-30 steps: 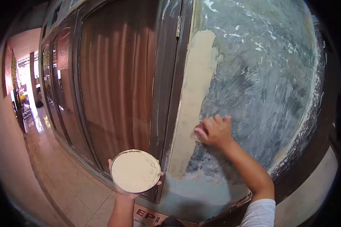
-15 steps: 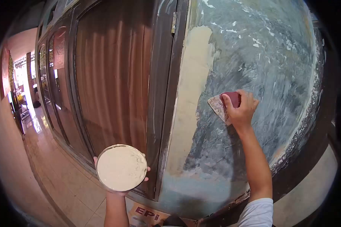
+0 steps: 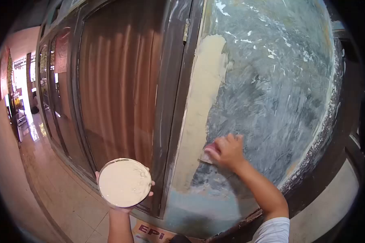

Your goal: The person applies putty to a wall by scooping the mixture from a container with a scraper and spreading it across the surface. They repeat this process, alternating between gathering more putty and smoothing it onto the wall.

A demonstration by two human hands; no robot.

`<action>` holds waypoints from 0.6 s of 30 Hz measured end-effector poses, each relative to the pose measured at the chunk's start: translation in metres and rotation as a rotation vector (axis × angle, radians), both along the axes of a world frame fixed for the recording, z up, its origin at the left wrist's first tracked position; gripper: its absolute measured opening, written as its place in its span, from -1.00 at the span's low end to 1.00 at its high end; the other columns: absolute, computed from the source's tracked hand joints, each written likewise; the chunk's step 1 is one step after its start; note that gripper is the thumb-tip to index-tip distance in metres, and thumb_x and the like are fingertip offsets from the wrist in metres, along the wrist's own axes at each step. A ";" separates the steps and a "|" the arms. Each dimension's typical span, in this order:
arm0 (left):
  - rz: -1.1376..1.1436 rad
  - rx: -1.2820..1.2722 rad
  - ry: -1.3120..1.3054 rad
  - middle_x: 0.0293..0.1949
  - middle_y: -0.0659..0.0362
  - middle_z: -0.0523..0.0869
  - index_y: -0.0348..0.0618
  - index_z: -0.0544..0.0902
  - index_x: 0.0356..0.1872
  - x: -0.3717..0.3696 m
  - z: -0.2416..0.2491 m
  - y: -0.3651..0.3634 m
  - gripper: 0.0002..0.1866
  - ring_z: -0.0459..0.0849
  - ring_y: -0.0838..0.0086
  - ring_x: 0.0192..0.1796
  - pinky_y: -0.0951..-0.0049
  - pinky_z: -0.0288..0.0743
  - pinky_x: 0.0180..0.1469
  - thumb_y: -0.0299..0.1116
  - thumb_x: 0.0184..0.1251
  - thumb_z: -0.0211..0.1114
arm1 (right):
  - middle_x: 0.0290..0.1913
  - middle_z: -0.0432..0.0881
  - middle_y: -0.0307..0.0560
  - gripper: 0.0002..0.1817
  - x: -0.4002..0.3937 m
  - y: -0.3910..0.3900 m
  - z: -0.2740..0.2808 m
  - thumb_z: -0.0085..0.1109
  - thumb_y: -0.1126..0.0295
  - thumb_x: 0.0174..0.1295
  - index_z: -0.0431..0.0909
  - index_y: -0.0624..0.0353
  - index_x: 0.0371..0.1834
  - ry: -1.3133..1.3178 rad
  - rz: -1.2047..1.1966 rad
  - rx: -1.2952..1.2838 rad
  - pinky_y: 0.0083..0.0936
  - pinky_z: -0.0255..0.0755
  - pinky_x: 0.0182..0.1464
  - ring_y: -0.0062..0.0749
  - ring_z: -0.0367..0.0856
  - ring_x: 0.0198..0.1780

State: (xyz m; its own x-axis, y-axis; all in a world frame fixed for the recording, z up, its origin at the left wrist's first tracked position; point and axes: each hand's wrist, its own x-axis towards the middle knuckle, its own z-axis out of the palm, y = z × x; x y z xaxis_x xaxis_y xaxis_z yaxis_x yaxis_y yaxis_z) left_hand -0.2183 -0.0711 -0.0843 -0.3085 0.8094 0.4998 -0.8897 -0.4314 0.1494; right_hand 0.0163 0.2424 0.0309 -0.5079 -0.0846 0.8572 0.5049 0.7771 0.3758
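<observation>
A round tub of cream-coloured paste [image 3: 125, 182] rests in my left hand [image 3: 121, 209], whose fingertips show at both sides of the rim. My right hand [image 3: 230, 152] is closed on a scraper [image 3: 208, 156] with a reddish grip, mostly hidden by the fingers. The scraper's blade lies at the right edge of a cream strip [image 3: 198, 105], low on the grey-blue wall [image 3: 267, 97]. That strip runs down the wall beside the dark door frame.
Left of the wall stands a dark wooden frame [image 3: 164, 101] with glass and a brown curtain [image 3: 117, 89] behind it. Tiled floor [image 3: 65, 190] runs off to the left. A printed sheet [image 3: 150, 231] lies at the bottom. Dark wood edges the wall's right side.
My right hand has moved down and left with the scraper, from the middle of the grey wall to the strip's lower edge. The tub appears slightly lower and further left.
</observation>
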 end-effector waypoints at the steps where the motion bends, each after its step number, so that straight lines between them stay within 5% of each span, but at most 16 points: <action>1: 0.018 0.003 0.010 0.47 -0.49 0.36 -0.15 0.30 0.61 0.000 -0.004 0.000 0.15 0.48 -0.72 0.28 -0.67 0.58 0.13 0.66 0.30 0.06 | -0.36 0.62 -0.24 -0.61 -0.004 0.003 -0.015 0.44 -0.11 0.27 0.66 -0.03 -0.30 -0.121 0.028 0.086 -0.12 0.17 -0.06 -0.20 0.49 -0.26; 3: 0.002 -0.024 -0.006 0.47 -0.48 0.37 -0.14 0.30 0.61 0.002 -0.003 -0.003 0.15 0.48 -0.73 0.28 -0.66 0.57 0.13 0.66 0.30 0.06 | -0.36 0.62 -0.23 -0.60 -0.002 0.004 -0.011 0.44 -0.11 0.28 0.66 -0.02 -0.31 -0.234 0.050 0.161 -0.11 0.16 -0.06 -0.18 0.49 -0.25; 5: -0.007 -0.040 -0.021 0.47 -0.47 0.37 -0.13 0.31 0.61 0.002 -0.001 0.001 0.15 0.48 -0.73 0.28 -0.66 0.57 0.14 0.66 0.30 0.05 | -0.37 0.59 -0.25 -0.62 -0.003 0.005 0.048 0.44 -0.11 0.27 0.66 -0.04 -0.30 0.211 -0.043 0.088 -0.10 0.16 -0.06 -0.18 0.49 -0.24; 8: 0.021 -0.062 -0.005 0.46 -0.45 0.40 -0.15 0.32 0.61 0.002 -0.002 -0.002 0.14 0.49 -0.73 0.26 -0.66 0.60 0.11 0.65 0.32 0.04 | -0.36 0.59 -0.27 -0.63 0.002 0.013 0.063 0.44 -0.12 0.27 0.68 -0.07 -0.28 0.430 0.017 0.088 -0.11 0.15 -0.06 -0.18 0.49 -0.23; 11: -0.023 -0.069 -0.105 0.46 -0.48 0.38 -0.19 0.32 0.60 -0.002 -0.003 -0.006 0.24 0.46 -0.72 0.28 -0.71 0.51 0.11 0.72 0.18 0.09 | -0.35 0.60 -0.29 -0.63 -0.010 -0.006 -0.006 0.45 -0.13 0.24 0.70 -0.09 -0.29 -0.096 0.041 0.030 -0.08 0.14 -0.08 -0.22 0.51 -0.20; 13: -0.011 -0.012 -0.101 0.44 -0.47 0.40 -0.17 0.33 0.60 -0.004 -0.008 -0.003 0.23 0.48 -0.74 0.25 -0.70 0.52 0.10 0.71 0.18 0.10 | -0.32 0.63 -0.32 -0.64 -0.014 -0.009 -0.017 0.45 -0.14 0.23 0.72 -0.12 -0.29 -0.191 0.096 -0.013 -0.06 0.15 -0.08 -0.24 0.51 -0.19; 16: -0.001 -0.019 -0.093 0.45 -0.45 0.41 -0.14 0.34 0.59 -0.004 -0.007 0.000 0.21 0.46 -0.77 0.25 -0.72 0.50 0.10 0.71 0.19 0.10 | -0.24 0.68 -0.33 -0.66 -0.015 0.002 0.040 0.47 -0.09 0.24 0.72 -0.09 -0.27 0.110 -0.019 0.074 -0.10 0.14 -0.01 -0.23 0.50 -0.17; 18: 0.142 -0.145 -0.008 0.37 -0.41 0.51 -0.13 0.40 0.55 0.001 -0.001 -0.003 0.09 0.59 -0.65 0.15 -0.52 0.72 -0.06 0.65 0.34 -0.01 | -0.22 0.66 -0.27 -0.64 -0.009 -0.001 0.086 0.50 -0.08 0.22 0.71 -0.05 -0.28 0.429 0.051 0.113 -0.13 0.12 0.01 -0.21 0.49 -0.16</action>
